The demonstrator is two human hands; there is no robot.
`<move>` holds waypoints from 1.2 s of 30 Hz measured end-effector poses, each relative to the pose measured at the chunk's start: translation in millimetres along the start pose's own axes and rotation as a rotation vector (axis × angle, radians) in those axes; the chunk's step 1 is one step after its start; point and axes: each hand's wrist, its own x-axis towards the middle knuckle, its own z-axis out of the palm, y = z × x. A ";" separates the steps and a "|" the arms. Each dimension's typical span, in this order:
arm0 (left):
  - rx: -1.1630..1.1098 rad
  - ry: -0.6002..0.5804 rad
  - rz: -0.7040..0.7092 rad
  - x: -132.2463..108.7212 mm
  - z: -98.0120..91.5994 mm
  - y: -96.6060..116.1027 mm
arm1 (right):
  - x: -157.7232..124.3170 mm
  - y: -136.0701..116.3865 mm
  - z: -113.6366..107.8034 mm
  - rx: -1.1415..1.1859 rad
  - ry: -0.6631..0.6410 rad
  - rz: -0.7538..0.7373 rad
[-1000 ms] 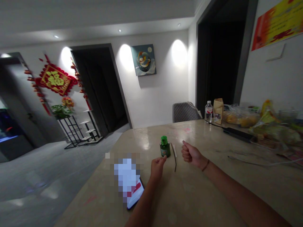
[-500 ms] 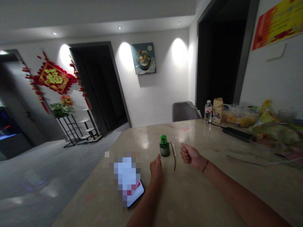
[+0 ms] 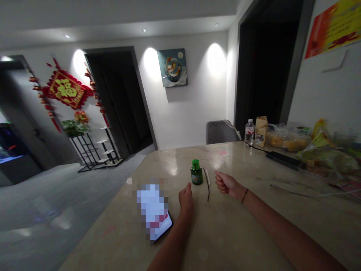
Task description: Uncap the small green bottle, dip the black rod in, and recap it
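My left hand (image 3: 185, 198) is closed in a fist with the thumb uppermost, resting on the table just in front of a small green bottle (image 3: 196, 177). The bottle stands upright with its bright green cap on. My right hand (image 3: 226, 182) is also a fist, to the right of the bottle and apart from it. Nothing shows in either hand. Between the bottle and my right hand lie a thin dark stick (image 3: 208, 190), slightly bent, and a short white stick (image 3: 208, 177). Left of my left forearm lies a phone (image 3: 163, 228), its screen lit and mostly blurred out.
The pale stone-like table (image 3: 225, 233) has a rounded far-left corner. At its back right stand a water bottle (image 3: 249, 131) and a paper bag (image 3: 261, 131). A black device (image 3: 283, 160), plastic bags (image 3: 287, 139) and a white cable (image 3: 307, 195) lie rightward. A grey chair (image 3: 221, 132) is behind.
The camera view has shifted slightly. Both fists keep their places, and the bottle, sticks and phone have not been moved.
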 end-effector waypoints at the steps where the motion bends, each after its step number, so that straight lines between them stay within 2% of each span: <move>1: -0.001 0.001 -0.002 -0.5 0.2 0.7 | -0.4 -0.4 0.0 -0.015 0.002 0.006; 9: -0.020 -0.014 -0.011 -4.4 -0.5 6.0 | -1.6 -0.5 2.3 -0.139 0.031 -0.027; 14: -0.056 -0.048 -0.012 -7.2 -3.0 13.1 | -3.2 2.4 5.2 -0.354 0.095 -0.119; 17: -0.095 -0.119 -0.028 -5.1 -6.1 21.7 | -3.3 4.8 7.2 -0.574 0.126 -0.210; 19: -0.129 -0.221 -0.055 -3.0 -8.6 28.3 | -3.2 5.7 9.4 -0.606 0.065 -0.211; 22: -0.201 -0.395 -0.121 -2.0 -11.7 36.5 | -4.0 3.3 12.9 -0.357 -0.023 -0.162; 26: -0.496 -0.747 -0.310 -6.9 -11.8 40.9 | -8.9 -5.8 12.3 0.074 -0.117 -0.115; 29: -0.580 -0.918 -0.408 -11.2 -9.3 40.1 | -13.1 -9.7 7.5 0.249 -0.231 -0.050; 32: -0.540 -0.988 -0.453 -11.8 -8.2 37.4 | -14.7 -8.8 3.7 0.284 -0.316 0.014; 36: -0.486 -0.978 -0.461 -8.0 -9.6 33.0 | -13.2 -5.6 4.2 0.240 -0.369 0.089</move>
